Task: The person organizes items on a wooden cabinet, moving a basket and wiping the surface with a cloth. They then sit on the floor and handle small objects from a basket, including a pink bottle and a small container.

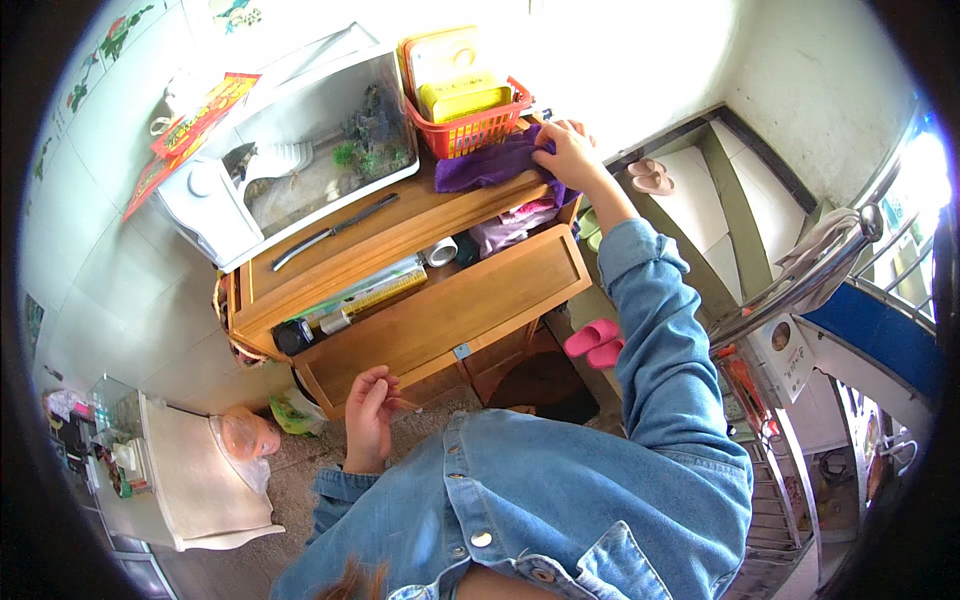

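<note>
My right hand [570,156] is at the right end of a wooden cabinet's top [300,259], its fingers on a purple cloth [480,169]. The cloth lies in folds along the front of a red plastic basket [469,135] and hangs over the cabinet's edge. My left hand [370,420] is low in front of the cabinet, fingers loosely curled, with nothing visible in it. Between the hands is a pulled-out drawer or lowered front panel [450,311]. Behind it lie folded clothes [514,229], a white roll [440,252] and a black-capped container [292,337].
A glass turtle tank [322,161] stands on the cabinet behind a long dark-handled knife or similar tool [335,231]. Yellow boxes [465,97] fill the basket. Pink slippers [596,345] lie on the floor at right, near steps [705,202] and a metal handrail [795,270].
</note>
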Motion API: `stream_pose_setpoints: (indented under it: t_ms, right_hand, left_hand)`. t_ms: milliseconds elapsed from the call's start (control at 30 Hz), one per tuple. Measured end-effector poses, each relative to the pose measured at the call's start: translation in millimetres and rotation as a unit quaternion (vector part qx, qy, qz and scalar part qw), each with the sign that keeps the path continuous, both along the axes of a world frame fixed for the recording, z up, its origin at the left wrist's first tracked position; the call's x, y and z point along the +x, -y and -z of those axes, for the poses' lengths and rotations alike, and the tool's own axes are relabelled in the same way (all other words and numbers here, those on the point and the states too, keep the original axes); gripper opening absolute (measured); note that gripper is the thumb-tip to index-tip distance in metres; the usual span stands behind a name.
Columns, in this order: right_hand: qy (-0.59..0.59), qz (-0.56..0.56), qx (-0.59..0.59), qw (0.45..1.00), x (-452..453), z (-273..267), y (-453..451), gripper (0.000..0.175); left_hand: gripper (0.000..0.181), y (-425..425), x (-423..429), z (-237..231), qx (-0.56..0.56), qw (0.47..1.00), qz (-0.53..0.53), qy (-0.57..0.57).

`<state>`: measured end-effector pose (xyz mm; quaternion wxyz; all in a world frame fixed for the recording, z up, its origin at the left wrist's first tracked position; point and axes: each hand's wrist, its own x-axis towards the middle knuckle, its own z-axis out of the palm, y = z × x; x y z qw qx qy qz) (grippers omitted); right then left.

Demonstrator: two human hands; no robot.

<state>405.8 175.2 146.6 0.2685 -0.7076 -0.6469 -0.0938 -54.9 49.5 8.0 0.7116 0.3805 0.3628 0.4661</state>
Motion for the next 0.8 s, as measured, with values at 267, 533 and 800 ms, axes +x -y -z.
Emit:
stream_pose_setpoints:
  t_ms: [267,533,800]
  right_hand:
    - [-0.030,0.033,0.018,0.999,-54.4,-4.6,5.8,0.058]
    - [-0.021,0.019,-0.018,0.999,-194.1,-7.5,-1.9,0.047]
    - [-0.009,-0.117,0.085,0.989,-230.7,17.1,-9.3,0.034]
  left_hand:
    - [0.020,1.6,11.9,-1.8,-0.006,0.998,0.055,-0.029]
    - [0.020,-17.1,18.9,19.8,0.016,0.993,0.108,-0.052]
    - [0.029,-23.1,19.5,77.5,-0.052,0.916,0.310,-0.249]
